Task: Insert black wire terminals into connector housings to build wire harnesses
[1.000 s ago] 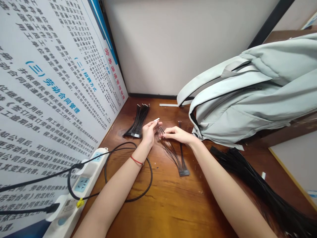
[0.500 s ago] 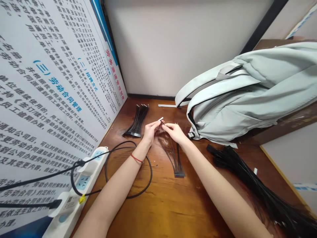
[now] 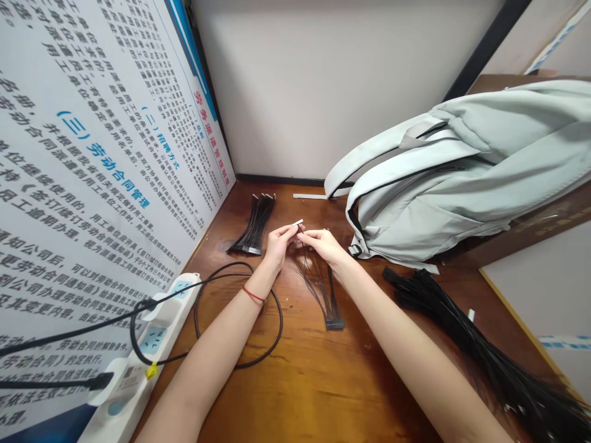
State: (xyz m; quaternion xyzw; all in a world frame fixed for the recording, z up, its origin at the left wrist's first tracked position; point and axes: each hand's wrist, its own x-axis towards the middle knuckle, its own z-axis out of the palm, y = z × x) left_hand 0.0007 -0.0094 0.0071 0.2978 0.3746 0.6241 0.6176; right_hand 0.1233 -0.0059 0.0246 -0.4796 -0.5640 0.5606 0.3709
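Corner: a printed panel (image 3: 106,161) stood at the left and a pale wall (image 3: 341,80) at the back, around a brown wooden table (image 3: 295,387).
Power strip: the white power strip (image 3: 152,339) lay along the panel, and a black cord (image 3: 146,304) looped across the wood beside it.
Tied-looking bundle: a short black bundle (image 3: 253,227) rested just beyond the left hand, apart from it.
Left hand: above a red bracelet (image 3: 254,295), the left hand (image 3: 277,246) had thumb and forefinger closed on a small white piece (image 3: 298,222), the other fingers curled under.
Wires: the fine dark wires (image 3: 316,292) spread from the fingertips down to a flat dark connector (image 3: 335,323), which lay on the table between the forearms. Whether the white piece was joined to them could not be told.
Right hand: the right hand (image 3: 327,245) pinched the thin wires near their upper ends, thumb and forefinger together.
Change: a second earlier the right fingertips were apart from the left; now they nearly met, so the handling seemed gathered at the white piece.
Backpack: a pale grey backpack (image 3: 462,191) leaned at the right.
Long bundle: a long black bundle (image 3: 462,332) lay below it, near the right forearm.
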